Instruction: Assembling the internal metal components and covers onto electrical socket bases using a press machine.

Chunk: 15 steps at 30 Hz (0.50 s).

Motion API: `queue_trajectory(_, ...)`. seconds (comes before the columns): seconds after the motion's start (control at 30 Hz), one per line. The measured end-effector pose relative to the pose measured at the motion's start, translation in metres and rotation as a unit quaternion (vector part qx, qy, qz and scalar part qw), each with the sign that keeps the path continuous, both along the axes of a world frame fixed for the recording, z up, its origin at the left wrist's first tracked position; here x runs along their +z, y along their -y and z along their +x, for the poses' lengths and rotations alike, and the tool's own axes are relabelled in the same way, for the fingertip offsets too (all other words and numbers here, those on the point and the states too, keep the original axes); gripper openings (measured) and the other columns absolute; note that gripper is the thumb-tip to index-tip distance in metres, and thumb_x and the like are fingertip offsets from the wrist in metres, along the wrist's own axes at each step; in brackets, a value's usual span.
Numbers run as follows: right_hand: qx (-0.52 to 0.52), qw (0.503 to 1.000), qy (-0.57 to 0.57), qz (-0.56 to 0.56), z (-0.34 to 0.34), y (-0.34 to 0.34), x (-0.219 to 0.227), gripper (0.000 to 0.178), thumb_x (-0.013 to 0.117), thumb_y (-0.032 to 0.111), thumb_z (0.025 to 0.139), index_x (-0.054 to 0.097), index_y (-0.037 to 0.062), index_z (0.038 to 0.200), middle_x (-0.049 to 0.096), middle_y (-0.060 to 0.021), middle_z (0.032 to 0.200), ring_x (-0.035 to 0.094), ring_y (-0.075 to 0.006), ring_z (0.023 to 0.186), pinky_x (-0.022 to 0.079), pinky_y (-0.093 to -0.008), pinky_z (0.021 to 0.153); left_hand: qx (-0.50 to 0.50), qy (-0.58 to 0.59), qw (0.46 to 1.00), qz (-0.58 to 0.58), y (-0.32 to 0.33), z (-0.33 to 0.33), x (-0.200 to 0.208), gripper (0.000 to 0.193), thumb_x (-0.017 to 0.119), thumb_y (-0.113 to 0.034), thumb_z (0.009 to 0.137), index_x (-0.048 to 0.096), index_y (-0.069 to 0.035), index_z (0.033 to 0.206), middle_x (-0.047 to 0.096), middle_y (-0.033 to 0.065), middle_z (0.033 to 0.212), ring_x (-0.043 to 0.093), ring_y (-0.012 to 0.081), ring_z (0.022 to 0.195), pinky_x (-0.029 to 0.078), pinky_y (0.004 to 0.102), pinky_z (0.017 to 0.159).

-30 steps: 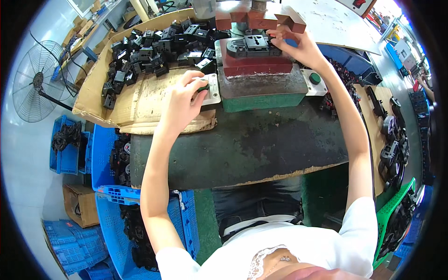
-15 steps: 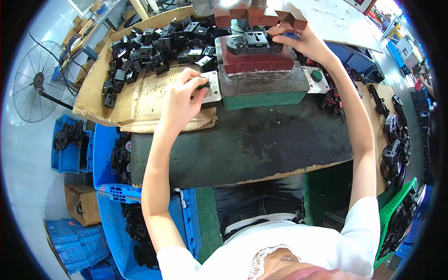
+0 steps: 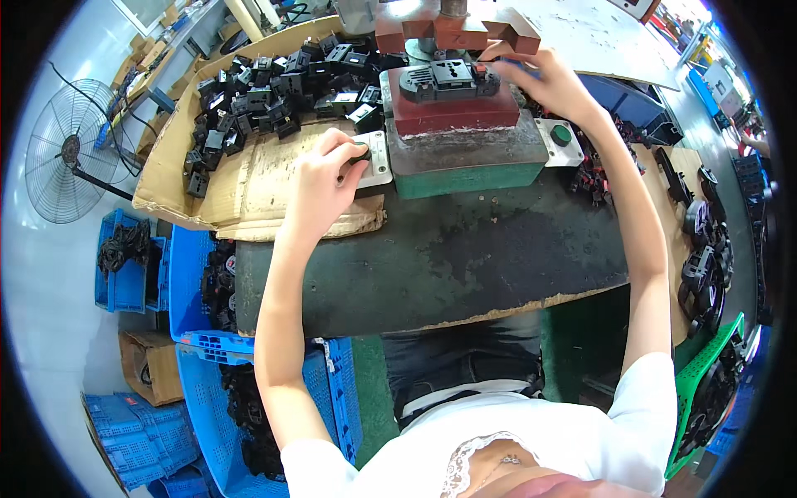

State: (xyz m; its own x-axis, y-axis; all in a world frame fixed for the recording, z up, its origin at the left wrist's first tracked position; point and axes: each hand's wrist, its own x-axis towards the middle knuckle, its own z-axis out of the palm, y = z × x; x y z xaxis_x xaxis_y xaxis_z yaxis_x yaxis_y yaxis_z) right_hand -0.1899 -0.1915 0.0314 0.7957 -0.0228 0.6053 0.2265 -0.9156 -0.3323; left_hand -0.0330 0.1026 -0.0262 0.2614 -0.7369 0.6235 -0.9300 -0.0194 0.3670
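Observation:
A black plastic socket housing (image 3: 449, 78) lies on the dark red block (image 3: 457, 114) of a press, with a small red piece near its right end. Above it is the reddish-brown press head (image 3: 457, 33). My left hand (image 3: 325, 178) has its thumb and fingers curled round a green push button (image 3: 362, 153) on a metal plate left of the press. At the housing's right end is my right hand (image 3: 548, 83), thumb and fingers apart; the press head partly hides its fingertips. I see nothing held in it.
A cardboard tray (image 3: 166, 178) with many black plug parts stands at the left. Another green button (image 3: 560, 134) sits right of the press. Blue crates (image 3: 195, 390) stand below left, a green basket (image 3: 689, 373) at lower right. Black round parts (image 3: 701, 274) lie on a board.
My right hand's fingers have drawn back slightly to the right from the housing's end. My left hand stays at the green button. The view has shifted a little.

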Motion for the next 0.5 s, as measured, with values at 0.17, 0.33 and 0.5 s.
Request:
queue_trajectory(0.17,-0.047,0.992,-0.099,-0.056,-0.059,0.001,0.012,0.009,0.059,0.002,0.083,0.058,-0.0027,0.091,0.064,-0.0111,0.090,0.062,-0.0231,0.082,0.048,-0.0312,0.074,0.031,0.024,0.999,-0.004,-0.002,-0.002,-0.004,0.018,0.066,-0.001,0.074,0.058,-0.003,0.090,0.060,0.0100,0.078,0.060,0.0276,0.065,0.047,0.0349,0.061)
queue_trajectory(0.33,-0.057,0.989,-0.124,-0.051,-0.103,0.008,-0.019,0.021,0.066,-0.003,0.075,0.057,-0.0011,0.093,0.061,-0.0110,0.091,0.062,-0.0237,0.087,0.049,-0.0324,0.078,0.055,0.023,0.998,0.023,0.000,-0.005,0.006,0.029,0.066,-0.004,0.074,0.048,-0.005,0.097,0.060,0.0098,0.075,0.059,0.0300,0.077,0.045,0.0384,0.069)
queue_trajectory(0.5,-0.053,0.993,-0.097,-0.052,-0.098,0.007,-0.023,0.021,0.066,-0.004,0.073,0.053,-0.0017,0.089,0.056,-0.0097,0.084,0.058,-0.0230,0.079,0.047,-0.0328,0.074,0.070,0.001,0.996,0.061,0.006,-0.008,0.013,0.029,0.068,-0.006,0.073,0.049,-0.004,0.095,0.060,0.0084,0.074,0.058,0.0276,0.078,0.045,0.0372,0.070)
